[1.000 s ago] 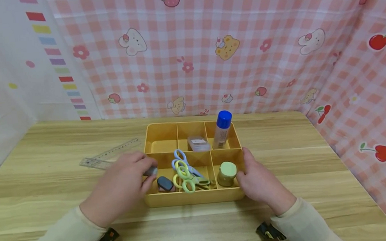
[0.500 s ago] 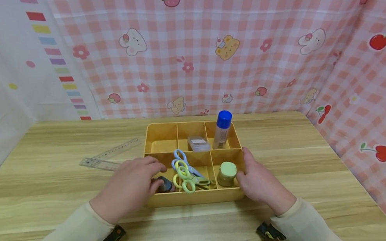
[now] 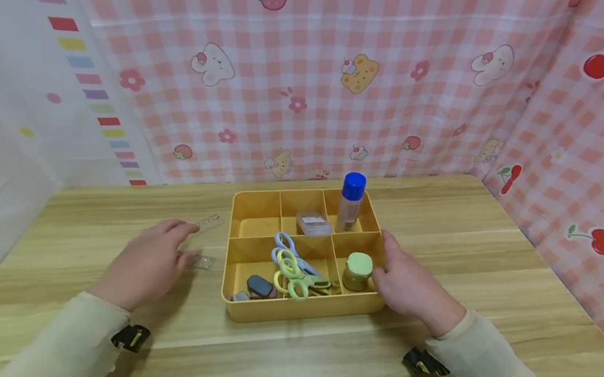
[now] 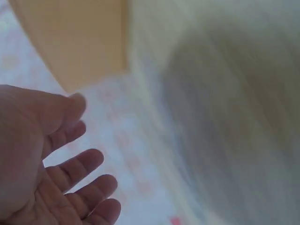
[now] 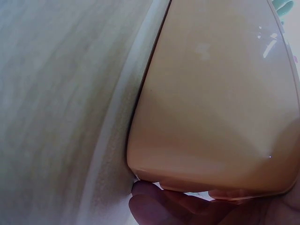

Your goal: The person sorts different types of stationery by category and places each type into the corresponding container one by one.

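My left hand (image 3: 146,263) reaches over a clear plastic ruler (image 3: 203,261) with two scale-marked strips, left of the box; the hand covers much of it. In the left wrist view the left hand (image 4: 61,164) has relaxed, spread fingers and nothing in them. My right hand (image 3: 411,278) grips the right wall of a yellow divided storage box (image 3: 306,308), thumb at the rim; the right wrist view shows its fingers (image 5: 159,204) bent along the wall. Inside the box's front left lie a small grey piece (image 3: 240,296), a dark oval object (image 3: 260,285) and scissors (image 3: 295,269).
A blue-capped glue stick (image 3: 349,202) stands tall in the back right compartment, beside a small clear case (image 3: 314,224). A green-lidded jar (image 3: 357,270) sits front right. Patterned cloth (image 3: 294,60) walls the wooden table (image 3: 298,367) behind and at the sides.
My left hand has let go of the small grey piece in the box's front left compartment and moved left over the ruler. The right hand stays at the box's right wall.
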Available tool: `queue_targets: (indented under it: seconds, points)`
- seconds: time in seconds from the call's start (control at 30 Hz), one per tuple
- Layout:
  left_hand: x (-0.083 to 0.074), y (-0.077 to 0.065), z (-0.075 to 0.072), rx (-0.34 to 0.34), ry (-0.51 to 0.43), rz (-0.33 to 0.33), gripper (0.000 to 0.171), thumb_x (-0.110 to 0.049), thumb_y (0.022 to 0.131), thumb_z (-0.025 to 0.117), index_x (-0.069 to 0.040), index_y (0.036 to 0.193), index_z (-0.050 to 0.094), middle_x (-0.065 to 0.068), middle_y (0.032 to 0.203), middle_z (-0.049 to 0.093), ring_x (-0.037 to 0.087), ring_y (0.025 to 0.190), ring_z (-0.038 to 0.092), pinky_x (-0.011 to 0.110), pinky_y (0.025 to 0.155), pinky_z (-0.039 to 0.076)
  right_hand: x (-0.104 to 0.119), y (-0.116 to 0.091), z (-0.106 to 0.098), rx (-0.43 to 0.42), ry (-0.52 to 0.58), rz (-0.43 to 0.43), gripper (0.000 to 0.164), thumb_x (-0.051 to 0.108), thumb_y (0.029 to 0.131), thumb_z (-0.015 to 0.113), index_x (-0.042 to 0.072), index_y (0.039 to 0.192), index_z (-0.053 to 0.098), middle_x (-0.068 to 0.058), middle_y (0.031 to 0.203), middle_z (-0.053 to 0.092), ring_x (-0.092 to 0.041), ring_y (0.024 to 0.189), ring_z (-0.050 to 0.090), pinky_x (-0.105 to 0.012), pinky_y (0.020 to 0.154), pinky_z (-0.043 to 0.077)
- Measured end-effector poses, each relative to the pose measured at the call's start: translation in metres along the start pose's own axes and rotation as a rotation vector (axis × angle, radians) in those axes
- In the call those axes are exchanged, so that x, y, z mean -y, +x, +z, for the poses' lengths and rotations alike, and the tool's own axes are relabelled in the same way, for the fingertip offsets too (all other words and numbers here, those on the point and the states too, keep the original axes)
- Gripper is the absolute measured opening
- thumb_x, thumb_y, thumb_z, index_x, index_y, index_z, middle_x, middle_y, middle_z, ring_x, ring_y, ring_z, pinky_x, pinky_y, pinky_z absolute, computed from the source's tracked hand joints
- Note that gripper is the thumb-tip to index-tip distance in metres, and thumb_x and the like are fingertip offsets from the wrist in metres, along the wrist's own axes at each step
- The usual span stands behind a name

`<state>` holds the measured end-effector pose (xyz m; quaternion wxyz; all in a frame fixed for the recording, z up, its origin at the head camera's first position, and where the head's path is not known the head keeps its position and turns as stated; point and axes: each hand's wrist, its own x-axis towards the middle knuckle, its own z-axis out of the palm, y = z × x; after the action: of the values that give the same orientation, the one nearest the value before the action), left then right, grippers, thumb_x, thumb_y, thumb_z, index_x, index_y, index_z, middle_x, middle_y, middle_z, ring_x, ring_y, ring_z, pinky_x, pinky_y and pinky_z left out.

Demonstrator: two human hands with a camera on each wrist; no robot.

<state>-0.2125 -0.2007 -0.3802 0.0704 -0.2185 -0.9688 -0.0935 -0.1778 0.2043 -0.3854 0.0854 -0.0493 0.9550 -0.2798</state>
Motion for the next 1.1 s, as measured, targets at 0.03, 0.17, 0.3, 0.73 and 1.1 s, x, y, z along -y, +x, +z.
queue_targets:
  seconds: [0.03,0.17,0.3,0.73,1.1]
  points:
    - [0.009,-0.001,0.001,0.044,0.012,-0.019,0.049,-0.024,0.089,0.061,-0.004,0.133,0.049,0.016,0.129,0.050,0.035,0.115,0.044,0.056,0.096,0.039,0.000,0.000,0.000,0.001,0.002,0.002,0.071,0.018,0.093,0.040,0.001,0.149,0.000,-0.025,0.146,0.027,-0.034,0.125,0.032,-0.057,0.102,0.032]
    - [0.042,-0.005,0.009,0.192,-0.002,-0.090,0.050,-0.019,0.087,0.063,-0.004,0.133,0.049,0.022,0.131,0.047,0.039,0.114,0.044,0.060,0.092,0.040,-0.001,0.000,0.000,0.007,-0.001,0.011,0.071,0.019,0.093,0.040,0.001,0.149,-0.001,-0.026,0.146,0.026,-0.034,0.126,0.032,-0.057,0.102,0.031]
    - [0.065,-0.007,0.011,0.262,-0.030,-0.123,0.050,-0.017,0.088,0.061,-0.003,0.134,0.048,0.026,0.130,0.046,0.043,0.112,0.045,0.062,0.089,0.042,-0.001,0.001,0.000,0.005,-0.008,0.011,0.071,0.019,0.093,0.040,0.000,0.149,-0.001,-0.026,0.146,0.026,-0.034,0.126,0.032,-0.057,0.102,0.031]
    - [0.084,-0.001,0.007,0.212,-0.038,-0.116,0.029,-0.011,0.085,0.065,-0.003,0.112,0.064,0.011,0.100,0.066,0.028,0.092,0.058,0.055,0.080,0.049,-0.004,0.001,0.000,-0.003,-0.011,-0.004,0.071,0.019,0.093,0.040,-0.001,0.149,0.000,-0.027,0.146,0.026,-0.034,0.125,0.032,-0.056,0.102,0.032]
    - [0.084,-0.004,0.006,0.140,0.049,-0.160,0.025,-0.013,0.090,0.053,-0.006,0.108,0.068,0.017,0.103,0.067,0.037,0.094,0.058,0.058,0.079,0.048,-0.002,0.001,-0.001,0.001,-0.025,0.004,0.071,0.019,0.093,0.040,-0.002,0.148,0.000,-0.028,0.145,0.027,-0.035,0.124,0.034,-0.057,0.101,0.033]
